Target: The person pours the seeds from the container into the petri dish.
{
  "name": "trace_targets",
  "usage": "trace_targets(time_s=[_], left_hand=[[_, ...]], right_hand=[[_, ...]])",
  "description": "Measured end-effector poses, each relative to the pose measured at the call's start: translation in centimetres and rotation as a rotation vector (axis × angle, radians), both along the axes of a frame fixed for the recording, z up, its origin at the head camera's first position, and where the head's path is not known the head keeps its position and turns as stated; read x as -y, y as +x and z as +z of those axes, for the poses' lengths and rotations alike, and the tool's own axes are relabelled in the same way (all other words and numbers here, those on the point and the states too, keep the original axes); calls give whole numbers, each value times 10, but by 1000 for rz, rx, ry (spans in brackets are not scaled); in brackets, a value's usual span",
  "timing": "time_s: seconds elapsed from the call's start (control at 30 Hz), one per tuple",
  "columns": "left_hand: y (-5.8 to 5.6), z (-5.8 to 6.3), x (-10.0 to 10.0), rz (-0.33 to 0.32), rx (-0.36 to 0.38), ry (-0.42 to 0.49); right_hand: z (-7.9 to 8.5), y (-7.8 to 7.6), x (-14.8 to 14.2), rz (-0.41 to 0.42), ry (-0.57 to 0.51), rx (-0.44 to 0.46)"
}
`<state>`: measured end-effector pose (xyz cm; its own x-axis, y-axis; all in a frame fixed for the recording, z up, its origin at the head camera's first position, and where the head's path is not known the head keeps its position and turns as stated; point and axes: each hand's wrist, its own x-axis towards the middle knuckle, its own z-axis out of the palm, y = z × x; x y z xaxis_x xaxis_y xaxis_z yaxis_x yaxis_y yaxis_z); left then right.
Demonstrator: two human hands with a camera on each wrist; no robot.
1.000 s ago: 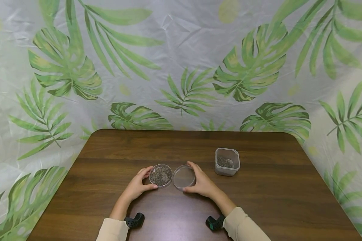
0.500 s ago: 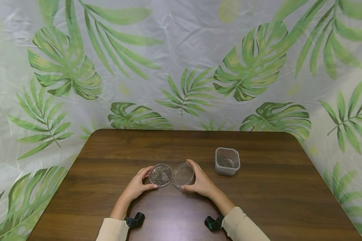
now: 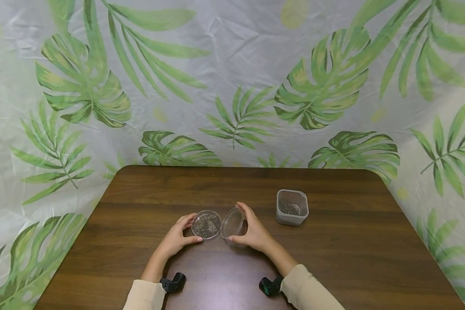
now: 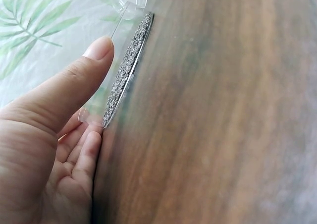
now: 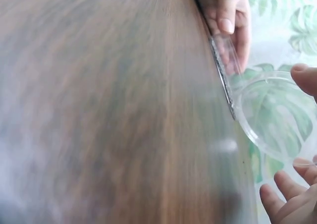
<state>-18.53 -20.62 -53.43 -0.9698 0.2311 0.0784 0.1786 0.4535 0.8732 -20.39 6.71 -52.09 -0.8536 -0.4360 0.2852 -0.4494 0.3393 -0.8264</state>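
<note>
A clear round petri dish (image 3: 206, 225) stands on the table, its floor covered with dark grey grains. The left hand (image 3: 175, 239) grips its left side, thumb at the near rim and fingers round the far side. In the left wrist view the grains (image 4: 126, 68) form a thin layer in the dish. The right hand (image 3: 255, 234) holds a clear petri dish lid (image 3: 232, 222) between thumb and fingers. That lid is tilted, right side raised, its left edge right beside the dish's rim. The right wrist view shows the transparent lid (image 5: 277, 115) standing up off the table with nothing in it.
A clear square plastic tub (image 3: 292, 218) with some of the same dark grains sits farther back to the right on the brown wooden table (image 3: 345, 245). Behind the table hangs a leaf-patterned cloth (image 3: 240, 64). Black wrist devices (image 3: 173, 283) sit at both cuffs.
The right hand has tipped the lid up from nearly flat to a steep tilt, its right side rising, and moved slightly left. The left hand and the dish have stayed in place.
</note>
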Motion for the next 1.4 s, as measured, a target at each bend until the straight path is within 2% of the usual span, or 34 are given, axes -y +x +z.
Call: trace_targets(time_s=[0.13, 0.3, 0.53, 0.63, 0.73, 1.4], left_hand=[[0, 0, 0, -1, -2, 0], [1, 1, -2, 0, -10, -1], [2, 2, -2, 4, -8, -2], [2, 2, -2, 6, -7, -9], [3, 2, -2, 9, -7, -11], [1, 3, -2, 6, 2, -13]], right_hand=[[1, 0, 5, 20, -42, 26], [26, 11, 12, 60, -118, 62], [15, 6, 17, 49, -160, 77], [28, 11, 20, 68, -188, 94], [31, 12, 22, 79, -191, 106], [30, 10, 40, 129, -267, 159]])
